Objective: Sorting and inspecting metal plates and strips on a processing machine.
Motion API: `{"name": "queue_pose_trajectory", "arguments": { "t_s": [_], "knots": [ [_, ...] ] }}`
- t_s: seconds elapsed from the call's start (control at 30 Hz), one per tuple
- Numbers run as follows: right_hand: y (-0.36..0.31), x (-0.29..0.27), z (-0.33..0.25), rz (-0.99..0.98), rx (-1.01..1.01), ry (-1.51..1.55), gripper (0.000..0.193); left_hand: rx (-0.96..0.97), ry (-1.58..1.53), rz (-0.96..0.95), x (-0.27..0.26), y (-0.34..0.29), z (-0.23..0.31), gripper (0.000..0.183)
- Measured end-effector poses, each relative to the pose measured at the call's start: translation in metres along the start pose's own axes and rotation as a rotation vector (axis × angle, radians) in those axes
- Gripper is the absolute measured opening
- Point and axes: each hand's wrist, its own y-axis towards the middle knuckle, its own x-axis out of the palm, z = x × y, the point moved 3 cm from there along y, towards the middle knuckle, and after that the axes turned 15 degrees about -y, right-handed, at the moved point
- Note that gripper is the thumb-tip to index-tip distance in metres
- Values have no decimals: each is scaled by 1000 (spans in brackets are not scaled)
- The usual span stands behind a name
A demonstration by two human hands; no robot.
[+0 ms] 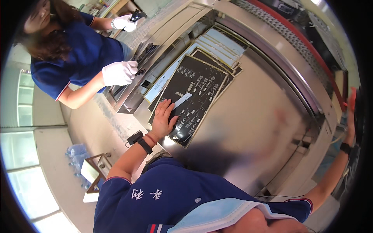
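Observation:
My left hand (pixel 162 121) lies flat with its fingers apart on a dark panel (pixel 202 79) printed with many small pale markings. A narrow white strip (pixel 182 99) rests on that panel, just beyond my fingertips. More thin panels show beneath the top one in a loose, fanned stack. At the far right, my right hand (pixel 351 116) is raised with its fingers stretched out, against a dark object (pixel 359 116) at the picture's rim. Part of this hand is hidden, and what the dark object is cannot be made out.
The stack lies on a shiny metal machine bed (pixel 248 120) with a raised frame. Pale-edged sheets (pixel 219 46) lie behind it. A co-worker's white-gloved hand (pixel 120 73) is near dark strips (pixel 145 56) at the left; the other glove (pixel 125 23) holds something black. Plastic bottles (pixel 77 155) stand lower left.

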Motion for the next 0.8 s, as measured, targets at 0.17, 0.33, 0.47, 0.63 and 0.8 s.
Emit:
{"name": "queue_pose_trajectory", "arguments": {
  "t_s": [0.17, 0.33, 0.47, 0.63, 0.8],
  "knots": [
    [-73, 73, -267, -536, -8, -391, 31, 26, 73, -42, -6, -2, 11, 73],
    [-138, 150, -394, -820, -402, -609, 24, 31, 202, -122, 8, -10, -3, 87],
    [-155, 181, -449, -904, -447, -695, 32, 33, 215, -153, 8, -11, -5, 88],
    [-115, 205, -448, -895, -392, -736, 32, 28, 157, -131, 4, -12, -5, 88],
    [-85, 220, -461, -856, -393, -770, 42, 25, 118, -144, 2, -9, -6, 89]
  ]
}}
